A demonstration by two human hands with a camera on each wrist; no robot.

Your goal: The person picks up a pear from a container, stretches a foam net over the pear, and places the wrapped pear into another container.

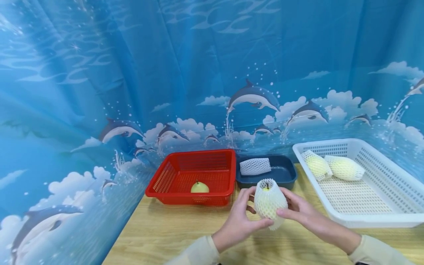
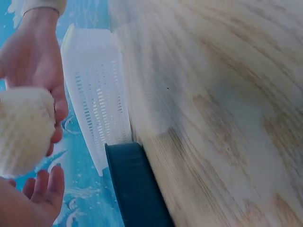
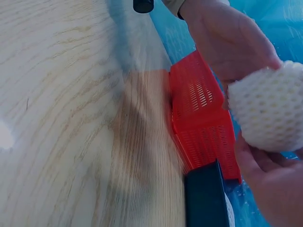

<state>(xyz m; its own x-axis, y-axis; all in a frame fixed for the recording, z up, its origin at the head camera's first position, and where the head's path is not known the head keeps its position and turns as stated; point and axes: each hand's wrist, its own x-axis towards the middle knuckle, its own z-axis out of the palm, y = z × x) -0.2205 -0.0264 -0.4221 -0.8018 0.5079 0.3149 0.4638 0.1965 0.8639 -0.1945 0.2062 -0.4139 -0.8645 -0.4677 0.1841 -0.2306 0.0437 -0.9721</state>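
A pear in a white foam net (image 1: 269, 202) is held above the table's front part, its stem showing through the net's open top. My left hand (image 1: 239, 218) holds it from the left, thumb across the lower front. From the other side my right hand (image 1: 303, 213) grips it, thumb pressed on the net's front and fingers behind, partly hidden. The right wrist view shows the netted pear (image 3: 270, 106) between both hands. A bare yellow-green pear (image 1: 200, 187) lies in the red basket (image 1: 190, 199), left of my hands.
Behind my hands stands a dark blue basin (image 1: 283, 172) with an empty foam net (image 1: 255, 166) in it. At right, a white basket (image 1: 377, 217) holds two netted pears (image 1: 344, 168). All stand on a wooden table (image 1: 159, 228) before a dolphin-print curtain (image 1: 185, 73).
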